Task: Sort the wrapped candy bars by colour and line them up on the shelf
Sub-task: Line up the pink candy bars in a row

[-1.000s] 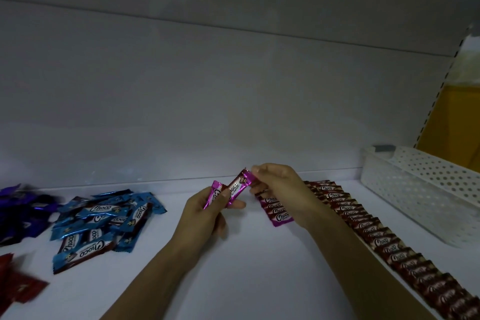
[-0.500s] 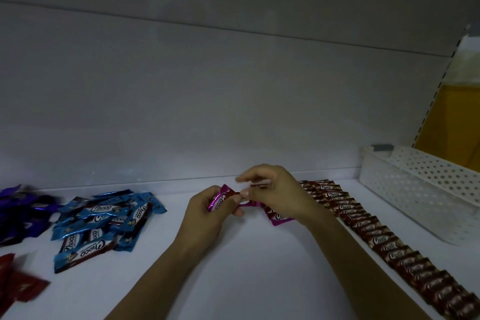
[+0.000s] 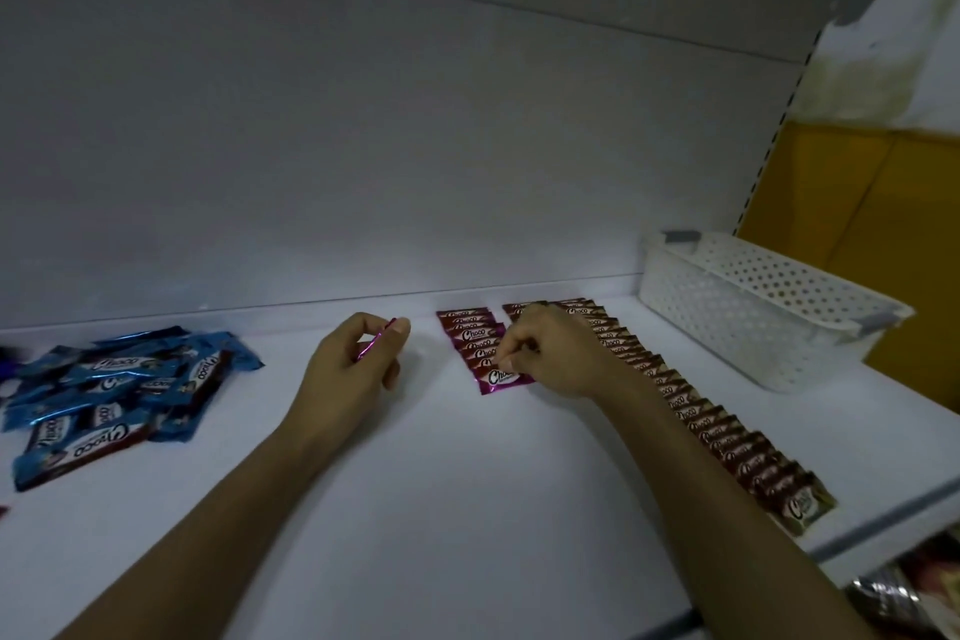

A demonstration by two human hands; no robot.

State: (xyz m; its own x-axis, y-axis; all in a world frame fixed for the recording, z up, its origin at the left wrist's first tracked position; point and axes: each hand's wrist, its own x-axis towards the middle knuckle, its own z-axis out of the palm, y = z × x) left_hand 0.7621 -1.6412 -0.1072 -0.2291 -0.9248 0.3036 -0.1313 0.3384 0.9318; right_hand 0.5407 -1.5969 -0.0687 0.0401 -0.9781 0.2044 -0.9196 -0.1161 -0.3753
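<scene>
On white shelf, perforated white basket.

Place: a shop — display shelving.
Shelf: white metal shelf, slotted upright at far right.
Stock: identical wrapped candy bars in rows — perforated basket on the right.

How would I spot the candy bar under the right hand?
Find the white basket at right. Left of it runs a long brown row, farther left a short pink row. The pink bar is that row's nearest, pinched by the right hand.
</scene>
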